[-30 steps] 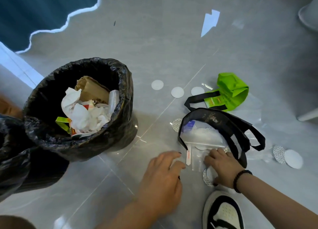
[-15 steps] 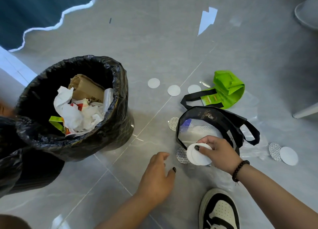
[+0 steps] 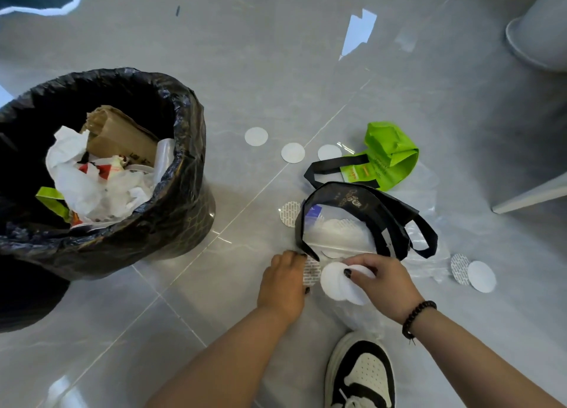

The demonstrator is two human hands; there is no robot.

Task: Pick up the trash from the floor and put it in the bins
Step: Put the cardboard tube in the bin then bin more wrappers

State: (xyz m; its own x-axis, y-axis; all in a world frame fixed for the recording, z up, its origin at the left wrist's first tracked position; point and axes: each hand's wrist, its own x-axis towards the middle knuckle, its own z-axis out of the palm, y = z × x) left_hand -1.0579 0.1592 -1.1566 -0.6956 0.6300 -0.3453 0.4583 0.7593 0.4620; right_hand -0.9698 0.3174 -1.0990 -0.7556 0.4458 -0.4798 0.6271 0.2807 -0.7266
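On the floor (image 3: 399, 85) by the black bag (image 3: 362, 205), your right hand (image 3: 383, 282) pinched a stack of white discs (image 3: 336, 280), thumb on top, likely gathering several for one trip to the bin (image 3: 171, 199). Your left hand (image 3: 283, 280) pressed a printed disc (image 3: 311, 272), fingers curled onto it. Thin, flat, round discs; others lay scattered nearby.

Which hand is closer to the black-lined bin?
Left. The left hand lies just right of the bin, toward the person; the right hand is farther right, holding white discs.
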